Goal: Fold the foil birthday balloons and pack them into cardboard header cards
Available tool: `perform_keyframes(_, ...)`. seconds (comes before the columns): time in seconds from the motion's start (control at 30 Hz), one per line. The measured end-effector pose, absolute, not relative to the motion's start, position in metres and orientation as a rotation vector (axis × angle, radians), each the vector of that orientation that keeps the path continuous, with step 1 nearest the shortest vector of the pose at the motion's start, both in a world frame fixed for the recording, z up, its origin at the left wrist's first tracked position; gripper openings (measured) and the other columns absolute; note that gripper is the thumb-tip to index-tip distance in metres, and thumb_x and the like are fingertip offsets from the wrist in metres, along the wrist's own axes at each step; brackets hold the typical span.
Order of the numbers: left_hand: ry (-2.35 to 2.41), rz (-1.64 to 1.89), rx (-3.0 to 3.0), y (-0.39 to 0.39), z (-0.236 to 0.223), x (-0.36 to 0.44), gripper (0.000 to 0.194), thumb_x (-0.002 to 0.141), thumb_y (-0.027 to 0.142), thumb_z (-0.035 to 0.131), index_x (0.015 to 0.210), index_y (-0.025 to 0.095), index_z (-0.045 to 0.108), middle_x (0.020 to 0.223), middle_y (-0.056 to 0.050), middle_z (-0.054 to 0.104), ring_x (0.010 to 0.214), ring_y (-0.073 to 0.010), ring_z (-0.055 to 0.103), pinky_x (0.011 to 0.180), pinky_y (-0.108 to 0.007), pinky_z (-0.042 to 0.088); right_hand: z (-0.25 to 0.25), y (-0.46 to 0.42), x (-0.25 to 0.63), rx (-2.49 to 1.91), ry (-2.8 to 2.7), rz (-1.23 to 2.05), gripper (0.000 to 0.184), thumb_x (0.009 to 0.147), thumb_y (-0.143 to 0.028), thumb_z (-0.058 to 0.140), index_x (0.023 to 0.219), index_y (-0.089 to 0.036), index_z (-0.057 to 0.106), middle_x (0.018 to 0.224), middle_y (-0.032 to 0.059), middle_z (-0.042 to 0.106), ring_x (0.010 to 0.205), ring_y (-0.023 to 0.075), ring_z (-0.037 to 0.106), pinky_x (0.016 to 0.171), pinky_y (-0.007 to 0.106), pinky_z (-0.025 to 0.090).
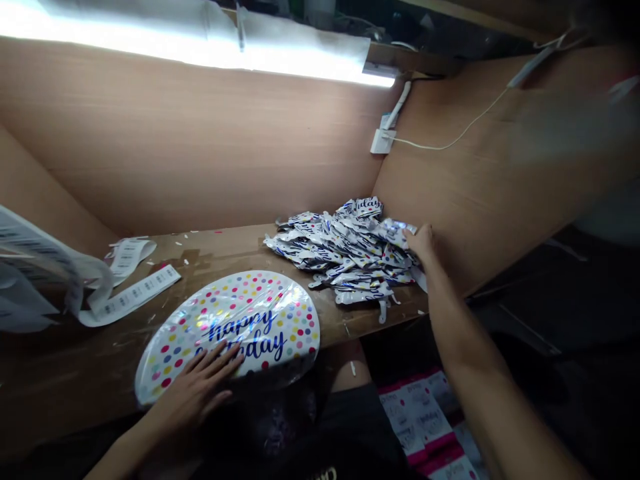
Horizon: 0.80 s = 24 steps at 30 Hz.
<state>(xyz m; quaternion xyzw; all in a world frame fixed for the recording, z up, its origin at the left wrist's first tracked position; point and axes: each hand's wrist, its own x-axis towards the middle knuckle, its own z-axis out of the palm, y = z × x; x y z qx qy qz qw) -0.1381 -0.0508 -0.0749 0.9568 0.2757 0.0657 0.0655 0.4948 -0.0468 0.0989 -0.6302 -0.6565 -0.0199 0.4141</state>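
Note:
My left hand (197, 387) lies flat with fingers spread on a round white foil balloon (240, 313) printed with coloured dots and "happy birthday" in blue. The balloon rests flat on the wooden worktop (225, 250) near its front edge. My right hand (423, 243) reaches to the right side of a heap of folded foil balloons (345, 250) at the back right of the worktop. Its fingers rest against the heap's edge and are partly hidden, so whether they grip anything is unclear.
Strips of white barcode labels (133, 293) lie at the left. Wooden panels (200, 153) wall in the worktop behind and at the right. A white cable and plug (383, 140) hang on the right panel. Printed packets (425, 420) lie below the worktop.

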Motion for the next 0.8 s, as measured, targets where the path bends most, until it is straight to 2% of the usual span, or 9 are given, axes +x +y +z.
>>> perform_keyframes(0.1,1.005,0.103,2.896,-0.047,-0.084,-0.119,0.058,0.102,0.050,0.051,0.158,0.042,0.040,0.165,0.000,0.040,0.154,-0.0311,0.037,0.123,-0.049,0.030,0.055,-0.043,0.437,-1.621,-1.409,-0.148,0.036,0.105,-0.042,0.046,0.123,-0.017,0.064,0.109,0.0196,0.072,0.106,0.0327,0.066,0.099,0.054,0.047)
perform_keyframes(0.2,1.194,0.016,2.831,-0.045,-0.085,-0.095,0.055,0.106,0.050,0.042,0.160,0.040,0.039,0.170,0.000,0.031,0.158,-0.0324,0.027,0.125,-0.054,0.022,-0.007,-0.060,0.324,-1.427,-1.834,0.215,0.028,0.100,-0.045,0.058,0.111,-0.022,0.069,0.105,0.0119,0.073,0.097,0.0265,0.067,0.093,0.042,0.052)
perform_keyframes(0.27,1.305,-0.002,2.762,-0.039,-0.086,-0.082,0.055,0.107,0.048,0.040,0.161,0.040,0.038,0.172,0.000,0.028,0.159,-0.0323,0.023,0.125,-0.055,0.021,-0.041,-0.080,0.253,-1.275,-2.178,0.425,0.035,0.096,-0.051,0.066,0.116,-0.023,0.069,0.111,0.0094,0.071,0.100,0.0250,0.065,0.092,0.038,0.051)
perform_keyframes(0.33,1.379,0.035,2.698,-0.030,-0.087,-0.075,0.056,0.106,0.051,0.040,0.161,0.040,0.037,0.172,0.000,0.027,0.159,-0.0326,0.022,0.126,-0.056,0.017,-0.064,-0.096,0.205,-1.323,-2.395,0.433,0.051,0.088,-0.062,0.072,0.119,-0.022,0.067,0.114,0.0112,0.066,0.104,0.0276,0.062,0.094,0.040,0.049)
perform_keyframes(0.4,1.396,0.093,2.647,-0.023,-0.087,-0.075,0.057,0.105,0.053,0.041,0.160,0.039,0.038,0.172,-0.001,0.028,0.158,-0.0327,0.023,0.126,-0.057,0.016,-0.076,-0.101,0.185,-1.436,-2.502,0.363,0.053,0.087,-0.066,0.071,0.115,-0.022,0.068,0.114,0.0115,0.063,0.106,0.0287,0.058,0.096,0.042,0.044)
perform_keyframes(0.5,1.293,0.224,2.593,-0.020,-0.081,-0.085,0.057,0.099,0.055,0.056,0.151,0.032,0.053,0.165,-0.007,0.041,0.151,-0.0331,0.033,0.124,-0.053,0.023,-0.077,-0.090,0.188,-1.464,-2.622,0.362,0.034,0.102,-0.054,0.057,0.102,-0.022,0.070,0.107,0.0082,0.064,0.104,0.0245,0.058,0.093,0.036,0.040)
perform_keyframes(0.6,1.122,0.249,2.560,-0.025,-0.074,-0.099,0.047,0.088,0.056,0.071,0.122,0.025,0.072,0.139,-0.011,0.062,0.129,-0.0299,0.053,0.112,-0.042,0.040,-0.070,-0.078,0.198,-1.521,-2.667,0.412,0.036,0.109,-0.041,0.045,0.092,-0.019,0.070,0.098,0.0074,0.068,0.096,0.0212,0.060,0.086,0.031,0.037)
perform_keyframes(0.7,1.173,0.160,2.515,-0.026,-0.070,-0.104,0.029,0.097,0.047,0.061,0.098,0.021,0.075,0.113,-0.009,0.068,0.105,-0.0231,0.062,0.094,-0.032,0.047,-0.066,-0.076,0.198,-1.577,-2.637,0.411,0.037,0.108,-0.044,0.046,0.095,-0.018,0.069,0.096,0.0083,0.071,0.089,0.0212,0.061,0.082,0.030,0.037)
perform_keyframes(0.8,1.313,0.121,2.475,-0.017,-0.068,-0.095,0.032,0.102,0.037,0.049,0.092,0.018,0.073,0.105,-0.012,0.069,0.094,-0.0230,0.065,0.083,-0.032,0.048,-0.068,-0.081,0.196,-1.532,-2.600,0.407,0.040,0.096,-0.057,0.062,0.109,-0.020,0.066,0.104,0.0087,0.070,0.096,0.0240,0.060,0.082,0.030,0.037)
